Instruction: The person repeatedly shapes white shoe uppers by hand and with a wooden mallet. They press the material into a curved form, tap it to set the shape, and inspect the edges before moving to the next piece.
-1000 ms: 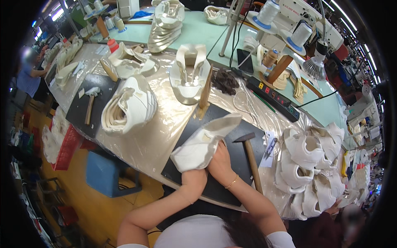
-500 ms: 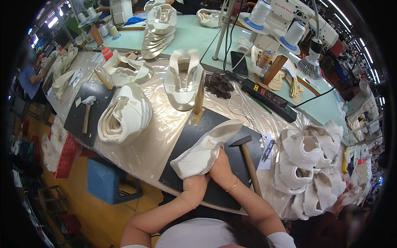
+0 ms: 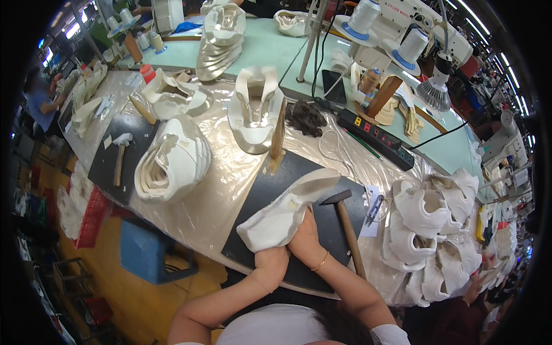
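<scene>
A white shoe upper (image 3: 275, 217) is held tilted above a black board (image 3: 259, 192), its toe end pointing away to the right. My left hand (image 3: 272, 261) grips its near end, with the fingers hidden under or inside it. My right hand (image 3: 306, 237) is closed on the right-hand edge, fingers partly out of sight behind the material. Just right of that hand, a hammer (image 3: 347, 231) with a wooden handle lies on the board. A wooden stick (image 3: 278, 137) stands at the board's far edge.
Stacked shoe uppers (image 3: 172, 164) stand left, beside a single upper (image 3: 253, 129). More white uppers (image 3: 422, 210) are heaped at right. Beyond lie a power strip (image 3: 376, 138), thread cones (image 3: 411, 49) and a lamp (image 3: 435, 92). A blue stool (image 3: 141, 253) stands on the floor.
The shoe upper has turned slightly in my hands, its far end shifting a little to the right. Both hands keep their hold and have barely moved.
</scene>
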### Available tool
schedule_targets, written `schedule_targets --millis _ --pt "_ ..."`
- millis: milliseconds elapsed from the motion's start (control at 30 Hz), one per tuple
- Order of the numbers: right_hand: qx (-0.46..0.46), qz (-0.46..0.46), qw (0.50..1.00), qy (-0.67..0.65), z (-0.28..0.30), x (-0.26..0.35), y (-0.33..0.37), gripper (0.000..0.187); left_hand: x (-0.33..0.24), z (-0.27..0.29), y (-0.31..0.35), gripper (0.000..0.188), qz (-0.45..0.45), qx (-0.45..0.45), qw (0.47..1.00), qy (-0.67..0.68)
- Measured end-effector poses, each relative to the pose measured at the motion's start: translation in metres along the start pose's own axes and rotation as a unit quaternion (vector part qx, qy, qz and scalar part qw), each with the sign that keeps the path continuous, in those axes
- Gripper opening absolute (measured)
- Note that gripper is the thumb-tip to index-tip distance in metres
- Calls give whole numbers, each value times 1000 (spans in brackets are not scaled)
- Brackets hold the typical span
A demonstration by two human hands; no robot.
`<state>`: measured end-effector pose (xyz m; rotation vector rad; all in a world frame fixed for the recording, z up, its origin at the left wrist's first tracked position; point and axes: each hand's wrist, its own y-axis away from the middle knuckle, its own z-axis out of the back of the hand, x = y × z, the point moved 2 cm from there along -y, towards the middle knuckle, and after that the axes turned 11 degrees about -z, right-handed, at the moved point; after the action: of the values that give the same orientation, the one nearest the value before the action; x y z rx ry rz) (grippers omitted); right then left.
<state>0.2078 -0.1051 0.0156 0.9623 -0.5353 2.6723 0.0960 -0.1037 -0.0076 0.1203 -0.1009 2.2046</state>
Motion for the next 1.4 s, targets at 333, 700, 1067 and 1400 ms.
schedule_targets --millis 333,700,1067,1400 --pt "1 8 999 38 2 2 -13 18 6 4 -10 55 13 103 992 70" --pt "-30 29 999 25 1 -5 -9 16 0 -1 -14 64 -17 110 993 -37" --pt "-17 40 999 28 4 -3 -10 19 5 8 -12 63 -41 38 998 -41" --pt "-43 -96 990 -91 -8 -30 -3 22 0 21 -4 25 -23 -13 990 139"
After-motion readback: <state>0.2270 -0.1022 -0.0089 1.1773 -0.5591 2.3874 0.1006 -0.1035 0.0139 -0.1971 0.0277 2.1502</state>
